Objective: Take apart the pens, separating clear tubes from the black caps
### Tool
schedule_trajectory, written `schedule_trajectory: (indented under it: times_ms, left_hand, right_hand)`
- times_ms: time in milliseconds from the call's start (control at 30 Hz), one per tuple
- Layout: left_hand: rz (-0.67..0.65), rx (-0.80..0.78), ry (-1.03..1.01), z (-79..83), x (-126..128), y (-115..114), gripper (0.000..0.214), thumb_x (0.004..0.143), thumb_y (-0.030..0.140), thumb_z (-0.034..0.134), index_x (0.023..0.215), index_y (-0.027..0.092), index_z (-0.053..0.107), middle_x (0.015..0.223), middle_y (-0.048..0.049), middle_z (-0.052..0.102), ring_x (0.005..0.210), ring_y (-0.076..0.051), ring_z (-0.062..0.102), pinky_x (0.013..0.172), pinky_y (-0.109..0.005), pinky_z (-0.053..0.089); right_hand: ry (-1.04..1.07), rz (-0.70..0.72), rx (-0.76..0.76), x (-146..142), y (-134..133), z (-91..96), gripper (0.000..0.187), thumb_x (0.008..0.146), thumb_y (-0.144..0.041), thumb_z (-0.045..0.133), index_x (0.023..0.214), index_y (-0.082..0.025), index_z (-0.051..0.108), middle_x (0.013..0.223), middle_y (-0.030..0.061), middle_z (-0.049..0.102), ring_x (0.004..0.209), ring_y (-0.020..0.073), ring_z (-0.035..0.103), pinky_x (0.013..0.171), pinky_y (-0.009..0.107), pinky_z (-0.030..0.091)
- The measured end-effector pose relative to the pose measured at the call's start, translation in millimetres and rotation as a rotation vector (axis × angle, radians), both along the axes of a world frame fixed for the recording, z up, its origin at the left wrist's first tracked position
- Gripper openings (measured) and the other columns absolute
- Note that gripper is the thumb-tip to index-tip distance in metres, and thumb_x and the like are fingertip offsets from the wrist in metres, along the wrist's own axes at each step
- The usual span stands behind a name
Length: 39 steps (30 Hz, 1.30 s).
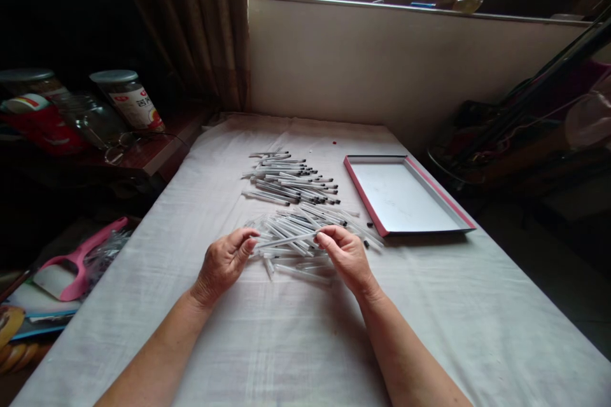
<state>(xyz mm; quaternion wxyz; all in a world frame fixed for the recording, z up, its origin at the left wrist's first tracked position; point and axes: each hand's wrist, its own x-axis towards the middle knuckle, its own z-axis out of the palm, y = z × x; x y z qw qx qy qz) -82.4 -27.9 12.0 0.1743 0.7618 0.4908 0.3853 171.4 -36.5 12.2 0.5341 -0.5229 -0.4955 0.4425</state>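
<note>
Between both hands a whitish, translucent pen barrel (286,240) is stretched nearly level above a loose pile. My left hand (226,261) pinches its left end with thumb and fingers. The right end sits in the closed fingertips of my right hand (347,259), which hide its tip. Beneath lies a jumbled pile of clear pen barrels (305,272). Just beyond it, pens with black ends (291,181) lie roughly side by side, their black ends mostly to the right. A small black plug (366,244) rests right of my right hand, and another black piece (370,224) is close by.
A shallow tray with pink sides (415,200) stands on the white tablecloth (267,343) at the right. A dark side table at the left carries a lidded jar (128,98) and eyeglasses (117,149). A pink-handled item (79,261) lies below it. A wall (334,63) bounds the back.
</note>
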Motion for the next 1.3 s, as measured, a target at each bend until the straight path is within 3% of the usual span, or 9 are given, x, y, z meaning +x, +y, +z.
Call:
schedule_trajectory:
  times_ms: [67, 133, 233, 400, 567, 767, 933, 1100, 1300]
  left_hand:
    - [0.028, -0.009, -0.06, -2.2, 1.1, -0.2, 0.031, 0.088, 0.046, 0.057, 0.103, 0.019, 0.064, 0.078, -0.0002, 0.069, 0.059, -0.011, 0.06, 0.058, -0.02, 0.048]
    - [0.027, 0.022, -0.08, -3.7, 2.0, -0.2, 0.027, 0.085, 0.043, 0.062, 0.1, 0.02, 0.064, 0.079, 0.0006, 0.069, 0.055, -0.009, 0.056, 0.056, -0.019, 0.047]
    - [0.014, 0.043, -0.076, -2.2, 1.6, 0.2, 0.021, 0.087, 0.04, 0.06, 0.09, 0.02, 0.065, 0.075, 0.0007, 0.067, 0.054, -0.009, 0.054, 0.056, -0.019, 0.046]
    - [0.029, -0.037, -0.06, 2.6, -1.9, 0.3, 0.033, 0.09, 0.047, 0.052, 0.082, 0.018, 0.065, 0.059, 0.002, 0.062, 0.052, -0.011, 0.056, 0.054, -0.02, 0.045]
    - [0.091, -0.045, -0.14, 0.2, 0.5, 0.3, 0.034, 0.082, 0.046, 0.063, 0.103, 0.019, 0.063, 0.083, -0.0014, 0.069, 0.056, -0.01, 0.057, 0.053, -0.019, 0.046]
    - [0.045, 0.054, -0.092, 0.3, -0.4, 1.9, 0.023, 0.088, 0.04, 0.058, 0.086, 0.019, 0.066, 0.07, 0.0009, 0.064, 0.058, -0.011, 0.057, 0.059, -0.02, 0.047]
    - [0.073, -0.01, -0.121, 0.0, 0.4, 1.1, 0.028, 0.085, 0.041, 0.061, 0.102, 0.019, 0.064, 0.077, 0.0004, 0.066, 0.057, -0.01, 0.058, 0.054, -0.019, 0.047]
    - [0.035, -0.029, -0.101, -1.6, -0.5, 1.0, 0.025, 0.089, 0.042, 0.055, 0.091, 0.019, 0.066, 0.07, 0.0009, 0.063, 0.057, -0.011, 0.058, 0.056, -0.019, 0.047]
    - [0.048, -0.048, -0.148, -2.5, 0.7, 1.5, 0.032, 0.084, 0.044, 0.064, 0.104, 0.02, 0.063, 0.085, -0.0008, 0.068, 0.059, -0.009, 0.057, 0.056, -0.019, 0.047]
  right_hand:
    - [-0.034, -0.021, 0.005, 0.1, -0.2, -0.8, 0.025, 0.075, -0.042, 0.068, 0.069, -0.018, 0.069, 0.061, 0.0009, 0.065, 0.056, 0.012, 0.054, 0.056, 0.025, 0.045]
    - [-0.036, -0.034, 0.001, 0.4, -0.1, -1.5, 0.026, 0.075, -0.042, 0.067, 0.068, -0.018, 0.068, 0.06, 0.0004, 0.064, 0.054, 0.0115, 0.053, 0.053, 0.024, 0.043]
    - [-0.012, -0.034, -0.001, 0.5, -0.4, -1.5, 0.026, 0.074, -0.042, 0.068, 0.068, -0.017, 0.068, 0.059, 0.0005, 0.064, 0.054, 0.0117, 0.053, 0.053, 0.024, 0.043]
    - [0.016, -0.027, 0.006, -1.5, -2.7, 0.9, 0.02, 0.07, -0.038, 0.071, 0.072, -0.018, 0.07, 0.065, 0.0024, 0.069, 0.059, 0.0136, 0.059, 0.058, 0.026, 0.048]
    - [-0.013, -0.035, 0.018, -1.4, -3.2, 1.5, 0.02, 0.073, -0.037, 0.069, 0.07, -0.018, 0.07, 0.062, 0.0014, 0.067, 0.058, 0.0131, 0.058, 0.058, 0.026, 0.049]
    - [0.018, -0.041, 0.006, 0.0, -2.7, 1.2, 0.02, 0.071, -0.038, 0.071, 0.073, -0.018, 0.071, 0.064, 0.0021, 0.069, 0.059, 0.0138, 0.06, 0.059, 0.026, 0.05]
    - [0.016, -0.045, 0.014, -0.9, -3.4, 2.1, 0.019, 0.072, -0.037, 0.071, 0.073, -0.018, 0.071, 0.064, 0.0018, 0.069, 0.059, 0.0138, 0.06, 0.06, 0.027, 0.051]
    - [0.011, -0.04, 0.007, -0.6, -3.8, 2.4, 0.019, 0.071, -0.037, 0.071, 0.074, -0.018, 0.071, 0.064, 0.0017, 0.068, 0.059, 0.0138, 0.059, 0.06, 0.027, 0.05]
    - [0.007, -0.045, 0.013, -1.6, -4.2, 3.1, 0.018, 0.072, -0.037, 0.07, 0.072, -0.018, 0.07, 0.064, 0.0013, 0.068, 0.06, 0.0136, 0.059, 0.061, 0.027, 0.05]
